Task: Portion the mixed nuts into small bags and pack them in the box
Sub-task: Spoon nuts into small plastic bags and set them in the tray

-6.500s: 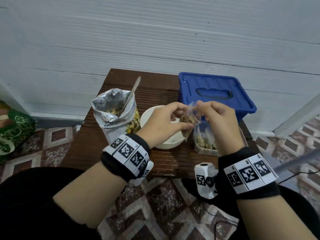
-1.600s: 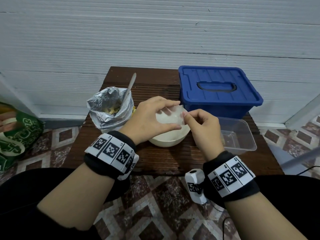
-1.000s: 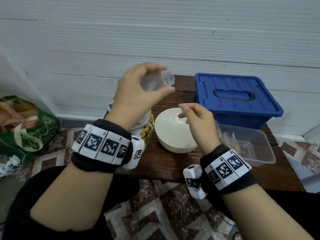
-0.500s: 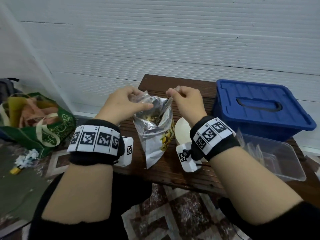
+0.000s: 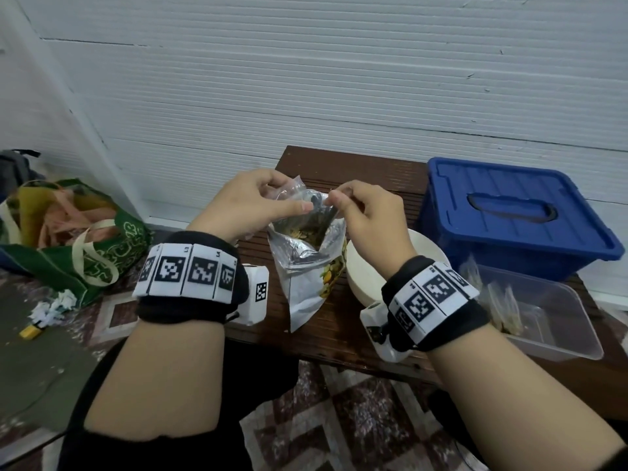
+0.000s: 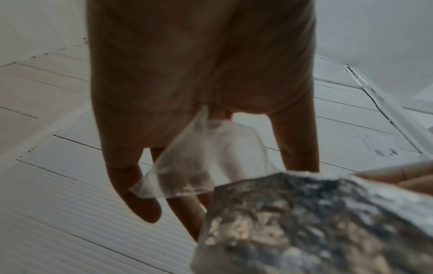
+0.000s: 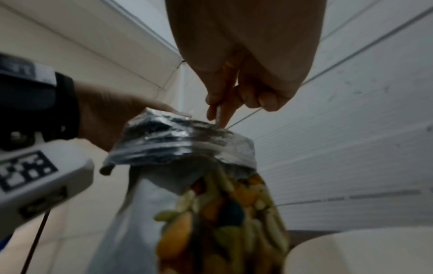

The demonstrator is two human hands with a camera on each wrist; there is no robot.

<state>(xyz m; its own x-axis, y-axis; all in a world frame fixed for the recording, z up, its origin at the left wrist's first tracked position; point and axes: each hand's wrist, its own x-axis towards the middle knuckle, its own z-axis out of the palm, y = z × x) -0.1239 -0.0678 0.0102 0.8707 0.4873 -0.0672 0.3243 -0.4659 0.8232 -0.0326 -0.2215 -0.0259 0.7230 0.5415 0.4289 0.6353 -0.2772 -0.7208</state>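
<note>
A foil bag of mixed nuts (image 5: pixel 306 266) stands open on the brown table (image 5: pixel 339 338). My left hand (image 5: pixel 282 198) pinches a small, empty clear bag (image 6: pixel 199 163) just over the left side of the foil bag's mouth. On the right side of the mouth, my right hand (image 5: pixel 334 198) pinches a thin metal spoon handle (image 7: pixel 219 115) that goes down into the foil bag (image 7: pixel 182 144). The spoon's bowl is hidden inside. A clear plastic box (image 5: pixel 560 334) at the right holds several filled small bags (image 5: pixel 503 307).
A white bowl (image 5: pixel 424 246) sits just right of the foil bag, partly behind my right wrist. A blue lidded tub (image 5: pixel 509 219) stands at the back right. A green cloth bag (image 5: pixel 74 239) and paper scraps lie on the floor at the left.
A second ago my left hand held the small bag up high and my right hand hovered over the bowl. Both have come to the foil bag's mouth and stayed there.
</note>
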